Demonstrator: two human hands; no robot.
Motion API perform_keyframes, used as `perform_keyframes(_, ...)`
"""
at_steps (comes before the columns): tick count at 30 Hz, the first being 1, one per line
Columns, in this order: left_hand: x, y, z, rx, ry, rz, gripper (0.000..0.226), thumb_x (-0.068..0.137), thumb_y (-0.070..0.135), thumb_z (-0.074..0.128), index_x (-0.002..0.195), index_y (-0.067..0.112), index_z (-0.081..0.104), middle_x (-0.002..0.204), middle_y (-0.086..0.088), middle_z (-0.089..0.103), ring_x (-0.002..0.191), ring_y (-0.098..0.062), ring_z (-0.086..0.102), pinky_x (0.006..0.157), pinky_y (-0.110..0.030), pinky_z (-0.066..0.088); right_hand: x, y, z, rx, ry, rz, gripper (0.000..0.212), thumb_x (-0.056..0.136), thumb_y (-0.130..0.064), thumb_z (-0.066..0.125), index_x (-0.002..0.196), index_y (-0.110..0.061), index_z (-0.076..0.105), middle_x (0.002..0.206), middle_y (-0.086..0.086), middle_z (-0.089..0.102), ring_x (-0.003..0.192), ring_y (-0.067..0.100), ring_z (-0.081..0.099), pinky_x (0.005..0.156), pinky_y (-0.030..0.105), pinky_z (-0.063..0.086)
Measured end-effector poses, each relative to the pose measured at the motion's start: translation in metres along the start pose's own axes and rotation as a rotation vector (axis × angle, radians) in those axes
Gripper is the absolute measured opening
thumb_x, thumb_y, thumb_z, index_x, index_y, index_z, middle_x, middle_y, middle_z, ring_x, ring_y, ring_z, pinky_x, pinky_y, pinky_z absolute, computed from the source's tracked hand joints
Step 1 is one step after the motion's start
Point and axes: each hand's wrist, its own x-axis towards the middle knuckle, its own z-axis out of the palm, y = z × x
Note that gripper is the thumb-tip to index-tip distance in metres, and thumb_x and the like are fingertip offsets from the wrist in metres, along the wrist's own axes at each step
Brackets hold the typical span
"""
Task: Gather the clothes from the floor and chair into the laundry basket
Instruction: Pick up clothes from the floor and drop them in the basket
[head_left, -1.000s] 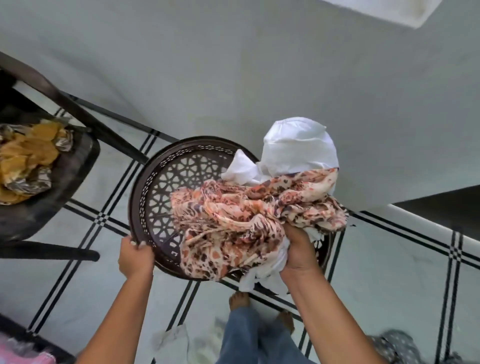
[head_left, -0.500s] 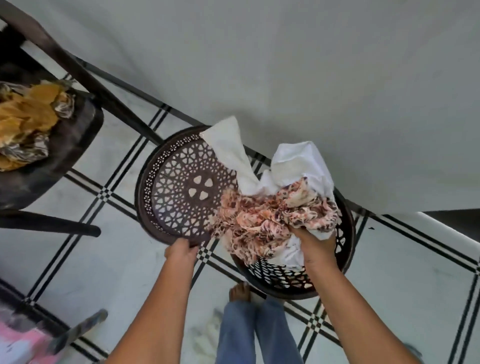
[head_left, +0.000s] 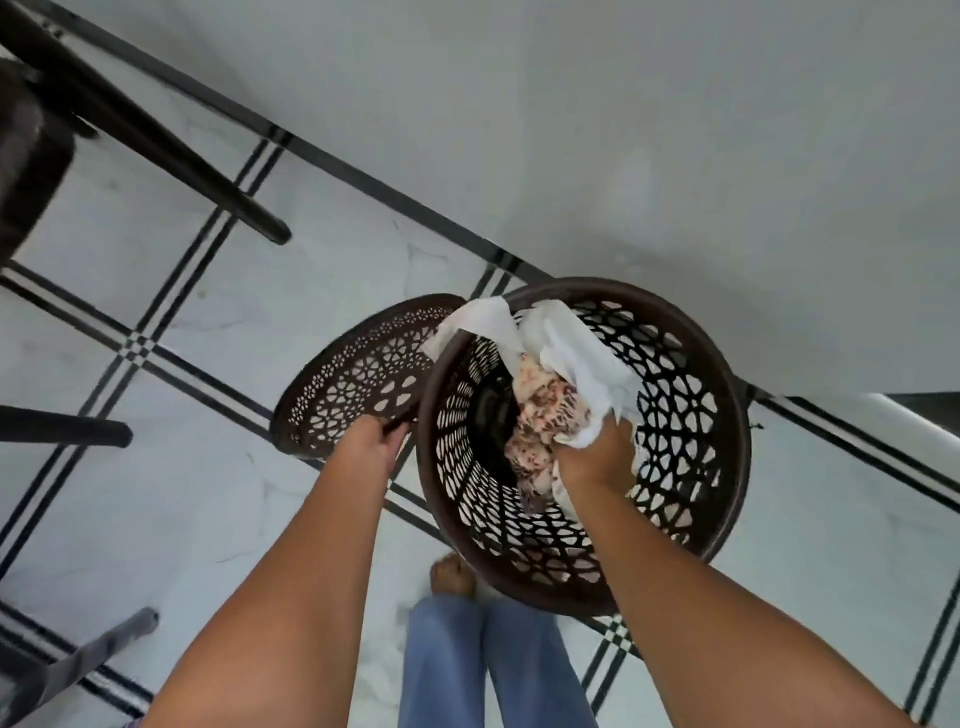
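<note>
A dark brown lattice laundry basket (head_left: 722, 431) stands on the tiled floor against the wall. My right hand (head_left: 597, 457) is down inside it, shut on a bundle of clothes: a white cloth (head_left: 576, 358) and an orange-and-brown patterned cloth (head_left: 540, 410). One end of the white cloth drapes over the basket's far-left rim. My left hand (head_left: 371, 444) grips the near edge of the basket's round lattice lid (head_left: 358, 374), which is tilted open to the left of the basket.
A dark chair (head_left: 31, 156) with slanted legs stands at the upper left. A grey wall rises behind the basket. My legs in blue jeans (head_left: 493, 665) and a bare foot are just below the basket. Another furniture leg (head_left: 98, 649) is at the lower left.
My right hand has pushed the bundle of clothes down from above the rim into the basket. My left hand has swung the lid further aside. The view has dropped closer to the basket.
</note>
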Motion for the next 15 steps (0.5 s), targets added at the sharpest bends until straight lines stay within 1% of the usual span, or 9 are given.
perform_keyframes(1, 0.006, -0.004, 0.003, 0.005, 0.021, -0.025, 0.041, 0.098, -0.002, 0.034, 0.139, -0.004, 0.043, 0.146, -0.015, 0.045, 0.132, -0.029, 0.048, 0.092, -0.031, 0.052, 0.006, -0.001, 0.004, -0.056, -0.029, -0.020, 0.090, 0.071, -0.034, 0.082, 0.146, -0.020, 0.034, 0.150, 0.004, 0.035, 0.135, 0.029, 0.039, 0.101, 0.053, 0.040)
perform_keyframes(3, 0.015, -0.014, 0.009, 0.021, 0.017, -0.050, 0.040, 0.100, 0.002, 0.031, 0.138, -0.003, 0.044, 0.136, -0.019, 0.055, 0.122, -0.029, 0.057, 0.097, -0.036, 0.049, 0.016, -0.002, 0.009, -0.204, -0.113, -0.059, 0.096, 0.072, -0.040, 0.080, 0.149, -0.024, 0.025, 0.153, 0.003, 0.028, 0.138, 0.029, 0.034, 0.101, 0.054, 0.039)
perform_keyframes(5, 0.002, -0.023, 0.016, 0.101, -0.039, -0.058, 0.037, 0.104, 0.014, 0.029, 0.130, 0.004, 0.052, 0.096, -0.023, 0.071, 0.086, -0.029, 0.071, 0.098, -0.041, 0.048, 0.024, 0.002, 0.011, -0.329, -0.237, -0.052, 0.099, 0.075, -0.038, 0.079, 0.151, -0.028, 0.016, 0.154, 0.004, 0.025, 0.138, 0.029, 0.032, 0.102, 0.052, 0.039)
perform_keyframes(6, -0.008, -0.026, 0.020, 0.144, -0.079, -0.085, 0.037, 0.104, 0.026, 0.029, 0.119, 0.009, 0.058, 0.074, -0.020, 0.073, 0.065, -0.028, 0.072, 0.090, -0.042, 0.050, 0.028, 0.006, 0.011, -0.347, -0.292, -0.029, 0.098, 0.075, -0.036, 0.078, 0.150, -0.029, 0.015, 0.152, 0.005, 0.027, 0.137, 0.030, 0.035, 0.103, 0.051, 0.041)
perform_keyframes(7, -0.019, -0.028, 0.022, 0.184, -0.131, -0.125, 0.045, 0.103, 0.039, 0.028, 0.108, 0.010, 0.063, 0.062, -0.017, 0.072, 0.054, -0.027, 0.070, 0.079, -0.045, 0.051, 0.031, 0.009, 0.011, -0.325, -0.332, -0.004, 0.096, 0.074, -0.033, 0.077, 0.149, -0.029, 0.018, 0.149, 0.007, 0.032, 0.134, 0.031, 0.040, 0.103, 0.050, 0.043)
perform_keyframes(9, -0.034, -0.032, 0.025, 0.275, -0.211, -0.149, 0.062, 0.096, 0.059, 0.029, 0.103, 0.010, 0.067, 0.073, -0.016, 0.075, 0.068, -0.029, 0.071, 0.068, -0.041, 0.052, 0.033, 0.010, 0.008, -0.219, -0.356, 0.013, 0.084, 0.073, -0.029, 0.076, 0.144, -0.024, 0.032, 0.141, 0.009, 0.043, 0.127, 0.031, 0.049, 0.100, 0.045, 0.047)
perform_keyframes(11, -0.042, -0.038, 0.024, 0.312, -0.210, -0.063, 0.069, 0.088, 0.068, 0.037, 0.115, 0.011, 0.065, 0.101, -0.017, 0.073, 0.092, -0.031, 0.068, 0.080, -0.042, 0.055, 0.032, 0.006, 0.004, -0.092, -0.272, -0.048, 0.062, 0.078, -0.025, 0.073, 0.134, -0.021, 0.047, 0.135, 0.009, 0.051, 0.119, 0.029, 0.056, 0.095, 0.036, 0.050)
perform_keyframes(13, -0.055, -0.042, 0.021, 0.388, -0.160, 0.114, 0.069, 0.084, 0.071, 0.044, 0.119, 0.015, 0.064, 0.110, -0.011, 0.070, 0.100, -0.029, 0.066, 0.094, -0.044, 0.052, 0.028, -0.006, -0.001, 0.022, -0.135, -0.164, 0.045, 0.084, -0.023, 0.069, 0.126, -0.020, 0.054, 0.132, 0.006, 0.053, 0.116, 0.026, 0.057, 0.084, 0.026, 0.045)
perform_keyframes(15, -0.065, -0.048, 0.018, 0.542, -0.152, 0.390, 0.057, 0.086, 0.064, 0.048, 0.116, 0.019, 0.065, 0.108, -0.003, 0.070, 0.101, -0.024, 0.066, 0.096, -0.041, 0.051, 0.024, -0.022, -0.003, 0.148, -0.065, -0.325, 0.040, 0.086, -0.025, 0.068, 0.123, -0.019, 0.056, 0.132, 0.003, 0.054, 0.119, 0.022, 0.054, 0.086, 0.024, 0.040)
